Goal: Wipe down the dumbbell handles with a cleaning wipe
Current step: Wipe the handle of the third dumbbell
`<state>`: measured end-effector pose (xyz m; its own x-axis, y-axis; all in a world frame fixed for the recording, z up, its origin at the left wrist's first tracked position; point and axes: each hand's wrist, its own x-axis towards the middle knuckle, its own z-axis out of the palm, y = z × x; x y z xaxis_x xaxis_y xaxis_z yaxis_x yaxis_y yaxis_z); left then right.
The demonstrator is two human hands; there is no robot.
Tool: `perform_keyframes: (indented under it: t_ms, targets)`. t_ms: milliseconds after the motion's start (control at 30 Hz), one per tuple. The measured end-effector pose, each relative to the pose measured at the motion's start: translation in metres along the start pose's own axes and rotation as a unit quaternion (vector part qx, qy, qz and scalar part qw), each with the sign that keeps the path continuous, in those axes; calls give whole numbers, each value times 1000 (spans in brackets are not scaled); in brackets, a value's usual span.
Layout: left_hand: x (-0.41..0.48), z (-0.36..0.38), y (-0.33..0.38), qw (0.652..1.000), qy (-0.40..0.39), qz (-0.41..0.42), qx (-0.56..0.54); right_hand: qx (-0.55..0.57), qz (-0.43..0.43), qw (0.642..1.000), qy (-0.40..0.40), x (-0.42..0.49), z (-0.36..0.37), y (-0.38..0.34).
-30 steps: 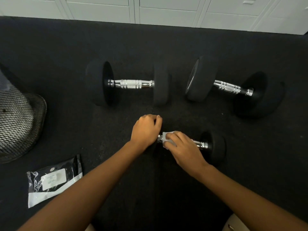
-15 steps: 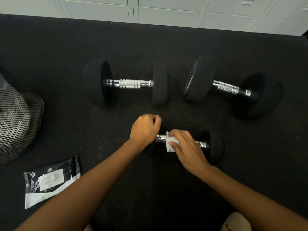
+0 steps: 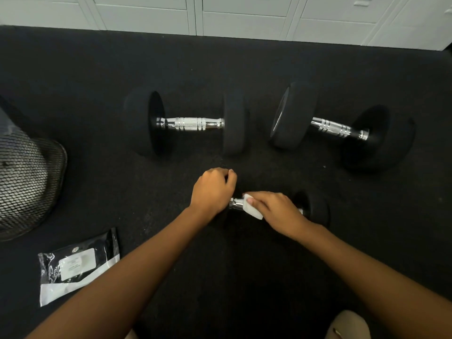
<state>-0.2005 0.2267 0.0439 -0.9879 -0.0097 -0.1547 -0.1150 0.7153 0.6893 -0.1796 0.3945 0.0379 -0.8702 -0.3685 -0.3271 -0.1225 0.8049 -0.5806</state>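
Note:
A small black dumbbell point(image 3: 314, 207) with a chrome handle lies on the dark floor close to me. My left hand point(image 3: 212, 189) is closed over its left weight head, which it hides. My right hand point(image 3: 276, 210) presses a white wipe point(image 3: 252, 209) around the handle, covering most of the bar. A short chrome stretch shows between my hands. Two larger black dumbbells lie farther away: one at centre point(image 3: 193, 123) and one at the right point(image 3: 342, 127), both with bare chrome handles.
A black and white pack of wipes point(image 3: 75, 265) lies on the floor at the lower left. A black mesh bin point(image 3: 27, 182) stands at the left edge. White cabinet fronts point(image 3: 244, 15) run along the far side of the black rubber floor point(image 3: 97, 69).
My right hand has shifted the wipe slightly along the handle of the small dumbbell. My left hand has stayed on the left head.

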Motion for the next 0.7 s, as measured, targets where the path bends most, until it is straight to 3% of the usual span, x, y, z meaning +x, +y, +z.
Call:
perform_keyframes:
  t_ms: [167, 233, 367, 433, 567, 700]
  targets:
    - [-1, 1, 0, 1000, 5, 1, 9, 30, 130, 989, -57, 25, -6, -10]
    - [-1, 0, 0, 1000, 7, 1, 7, -17, 104, 993, -48, 22, -4, -14]
    - [-1, 0, -1, 1000, 0, 1, -2, -89, -43, 994, 43, -3, 5, -19]
    - [-2, -1, 0, 1000, -5, 3, -3, -95, -46, 994, 42, -3, 3, -17]
    - [-2, 0, 1, 999, -2, 22, 29, -97, 55, 994, -21, 11, -4, -14]
    - [-2, 2, -2, 987, 22, 110, 117, -158, -32, 987, 25, 2, -5, -13]
